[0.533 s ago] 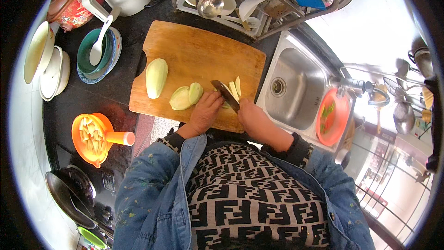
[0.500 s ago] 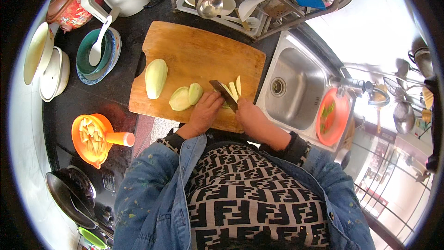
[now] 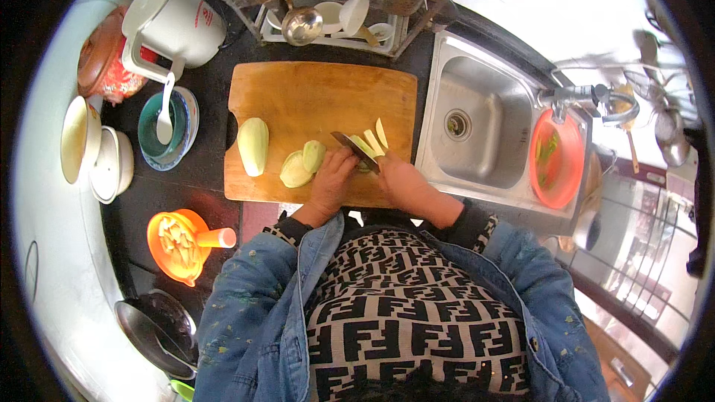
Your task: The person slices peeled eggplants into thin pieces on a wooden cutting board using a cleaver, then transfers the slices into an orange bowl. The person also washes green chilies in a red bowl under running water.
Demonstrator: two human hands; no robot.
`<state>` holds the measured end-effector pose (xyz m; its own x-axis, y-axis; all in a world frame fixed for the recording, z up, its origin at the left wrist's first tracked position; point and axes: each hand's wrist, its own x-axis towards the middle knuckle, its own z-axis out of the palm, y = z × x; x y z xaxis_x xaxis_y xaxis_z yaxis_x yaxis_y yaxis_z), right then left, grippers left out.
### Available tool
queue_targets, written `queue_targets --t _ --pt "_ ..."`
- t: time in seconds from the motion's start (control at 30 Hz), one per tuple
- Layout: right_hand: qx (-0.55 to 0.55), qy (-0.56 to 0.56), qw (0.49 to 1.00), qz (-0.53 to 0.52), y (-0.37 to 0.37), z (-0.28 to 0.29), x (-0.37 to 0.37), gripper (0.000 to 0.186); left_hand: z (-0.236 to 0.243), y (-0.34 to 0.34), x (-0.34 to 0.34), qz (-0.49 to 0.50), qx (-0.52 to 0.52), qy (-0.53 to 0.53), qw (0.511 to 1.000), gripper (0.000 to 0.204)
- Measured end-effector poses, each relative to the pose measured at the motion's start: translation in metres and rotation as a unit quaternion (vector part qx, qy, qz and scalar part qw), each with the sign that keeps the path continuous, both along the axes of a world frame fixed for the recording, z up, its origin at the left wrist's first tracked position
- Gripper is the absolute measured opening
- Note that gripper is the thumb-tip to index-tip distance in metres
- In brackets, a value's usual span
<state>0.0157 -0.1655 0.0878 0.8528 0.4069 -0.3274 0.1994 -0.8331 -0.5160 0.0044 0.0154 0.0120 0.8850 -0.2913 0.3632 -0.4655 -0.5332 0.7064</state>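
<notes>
On a wooden cutting board [image 3: 320, 97], my right hand [image 3: 402, 186] grips a dark-bladed knife [image 3: 354, 151]; its handle is hidden in the fist. My left hand [image 3: 333, 179] is closed beside the blade, its curled fingers pressing a pale green peeled vegetable piece [image 3: 363, 166], mostly hidden under blade and fingers. Several pale cut strips [image 3: 380, 132] lie just right of the blade. Left of my left hand rest two cut pieces, a larger vegetable chunk [image 3: 295, 170] and a smaller one [image 3: 313, 155]. A whole peeled vegetable [image 3: 253, 147] lies near the board's left edge.
An orange handled scoop [image 3: 195, 272] holding cut pieces stands at left. Beyond it are a green bowl [image 3: 179, 115] with a white spoon and a white jug [image 3: 175, 22]. A steel sink [image 3: 484, 97] and a pink basin [image 3: 570, 156] stand at right; a dish rack [image 3: 406, 41] is behind the board.
The whole view has shifted and turned slightly. Both hands and the knife keep nearly the same place on the board, and the vegetable pieces look unchanged.
</notes>
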Motion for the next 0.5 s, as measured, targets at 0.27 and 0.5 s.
queue_targets --t 0.27,0.5 --pt "0.061 0.021 0.996 -0.065 -0.027 0.044 -0.016 0.017 0.029 0.005 0.008 -0.056 0.066 0.045 0.995 0.036" --pt "0.094 -0.032 0.976 -0.196 -0.072 0.041 -0.034 0.019 0.087 0.000 0.063 -0.239 0.269 0.031 0.932 0.087"
